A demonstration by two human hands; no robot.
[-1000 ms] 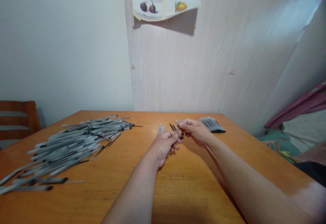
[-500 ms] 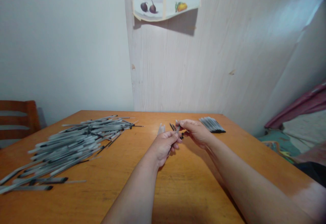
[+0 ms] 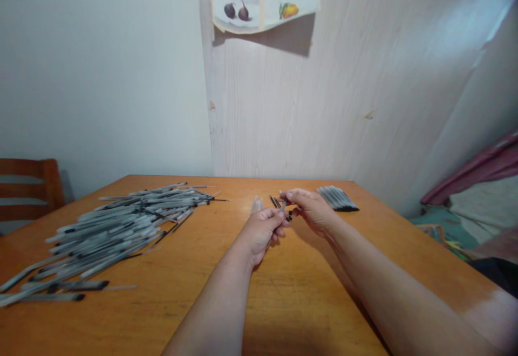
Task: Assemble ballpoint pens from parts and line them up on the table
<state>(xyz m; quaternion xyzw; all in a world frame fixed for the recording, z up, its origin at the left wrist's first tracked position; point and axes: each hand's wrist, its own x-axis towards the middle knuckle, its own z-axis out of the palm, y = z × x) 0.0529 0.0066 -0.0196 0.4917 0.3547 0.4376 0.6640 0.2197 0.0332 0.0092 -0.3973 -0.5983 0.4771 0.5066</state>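
Note:
Both hands meet over the middle of the table. My left hand (image 3: pixel 263 233) is closed on a slim, translucent pen barrel (image 3: pixel 283 205), its lower part hidden by the fingers. At the barrel's upper end, my right hand (image 3: pixel 309 208) pinches with thumb and fingertips. Small black caps (image 3: pixel 290 215) lie just under the right fingers. Behind the hands are a few thin dark sticks (image 3: pixel 275 202), like pen refills. Clear tubes (image 3: pixel 256 205) lie beyond the left hand, partly covered by it.
A large loose pile of grey-white pens (image 3: pixel 117 226) with black ends spreads over the left of the wooden table (image 3: pixel 283 302). A neat row of similar pens (image 3: pixel 337 198) lies at the back right. A wooden chair (image 3: pixel 28 189) stands at the left; a wall rises behind.
Almost nothing differs. The hands hold the same pose around the barrel, and the view has shifted very slightly.

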